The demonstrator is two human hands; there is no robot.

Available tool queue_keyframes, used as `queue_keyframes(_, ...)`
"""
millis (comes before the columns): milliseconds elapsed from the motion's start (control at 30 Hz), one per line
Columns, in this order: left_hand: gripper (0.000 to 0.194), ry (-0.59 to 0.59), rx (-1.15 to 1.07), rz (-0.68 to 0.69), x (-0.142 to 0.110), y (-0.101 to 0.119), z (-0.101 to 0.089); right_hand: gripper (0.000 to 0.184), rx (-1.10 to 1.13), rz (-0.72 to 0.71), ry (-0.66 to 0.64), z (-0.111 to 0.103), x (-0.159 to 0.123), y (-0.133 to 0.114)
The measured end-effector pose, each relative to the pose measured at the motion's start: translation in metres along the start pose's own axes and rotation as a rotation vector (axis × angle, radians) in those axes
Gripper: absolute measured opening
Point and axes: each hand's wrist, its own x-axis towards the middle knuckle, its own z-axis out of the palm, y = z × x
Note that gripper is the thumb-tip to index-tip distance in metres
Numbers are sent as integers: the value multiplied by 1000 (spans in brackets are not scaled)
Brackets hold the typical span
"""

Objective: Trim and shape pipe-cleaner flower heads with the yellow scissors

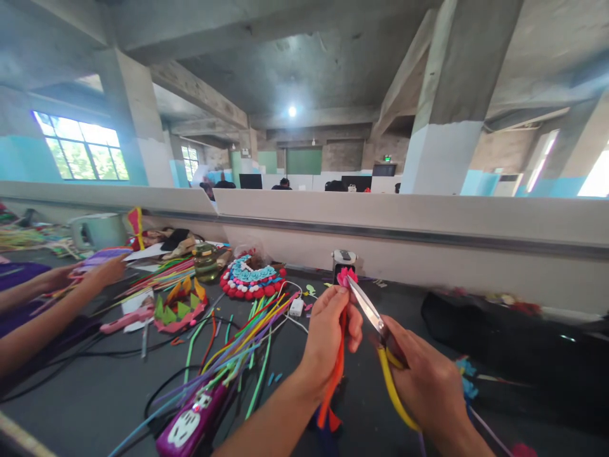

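My left hand is closed around an orange-red pipe cleaner stem topped by a small pink flower, held upright over the dark table. My right hand grips yellow-handled scissors. The scissor blades point up and left, with their tips at the pink flower. Both hands are near the middle front of the view.
Coloured pipe cleaners lie spread on the table, with a purple power strip, a pompom piece, felt shapes and a black bag. Another person's arms work at the left. A low partition runs behind.
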Motion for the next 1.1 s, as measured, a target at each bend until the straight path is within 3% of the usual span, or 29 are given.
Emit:
queue_keyframes(133, 22, 16, 22, 13, 1, -1, -1, 30, -13, 12, -12, 2, -3, 2)
queue_keyframes(233, 21, 25, 28, 18, 2, -2, -2, 26, 53, 107, -69, -1, 0, -2)
queue_keyframes(300, 20, 20, 23, 22, 2, -4, -1, 23, 139, 199, -159, -5, 5, -6)
queue_keyframes(567, 19, -63, 17, 60, 2, -4, 0, 29, 556, 496, -175, -27, 15, -21)
queue_keyframes(800, 17, -99, -19, 29, 9, -6, -10, 31, 507, 526, -101, -34, 19, -22)
queue_keyframes(1100, 14, -117, -115, -84, 10, -10, -8, 31, 538, 567, -104, -37, 17, -27)
